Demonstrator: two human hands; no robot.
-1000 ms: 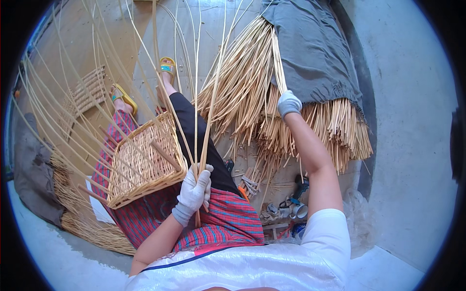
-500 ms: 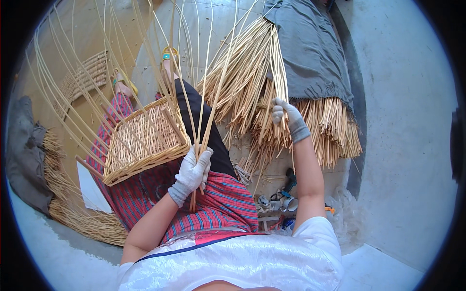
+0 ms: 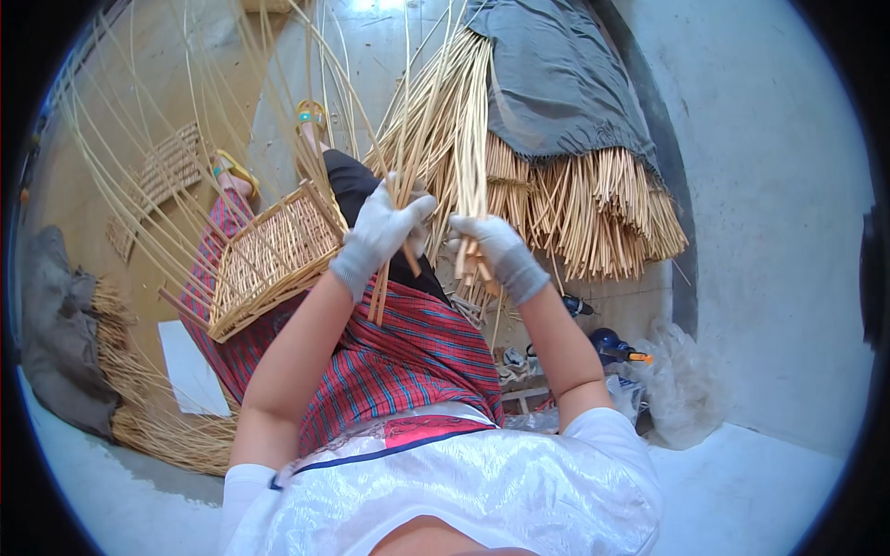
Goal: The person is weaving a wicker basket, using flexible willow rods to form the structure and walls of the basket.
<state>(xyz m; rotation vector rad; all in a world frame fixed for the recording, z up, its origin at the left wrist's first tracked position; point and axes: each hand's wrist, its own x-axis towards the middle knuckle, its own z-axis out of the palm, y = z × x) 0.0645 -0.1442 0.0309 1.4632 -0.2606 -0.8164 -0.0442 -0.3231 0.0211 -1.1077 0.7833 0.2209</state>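
In a grey-cuffed white glove, my left hand (image 3: 389,222) is closed on several pale rattan strips (image 3: 378,292). My gloved right hand (image 3: 487,241) is closed round a bunch of rattan rods (image 3: 473,185) from the large pile (image 3: 426,111), their cut ends showing below my fingers. The two hands are close together but apart, above my lap. A shallow woven basket (image 3: 273,250) lies tilted on my legs left of my left hand, with upright stakes and long loose canes rising from it.
A grey cloth (image 3: 565,74) covers part of the pile. A flat woven panel (image 3: 158,176) and a white sheet (image 3: 190,361) lie left. A dark bundle cover (image 3: 60,334) is at far left. Tools (image 3: 612,347) and crumpled plastic (image 3: 681,389) lie beside my right arm.
My left hand has risen with its strips. My right hand has moved down and inward toward the left hand, drawing rods from the pile.
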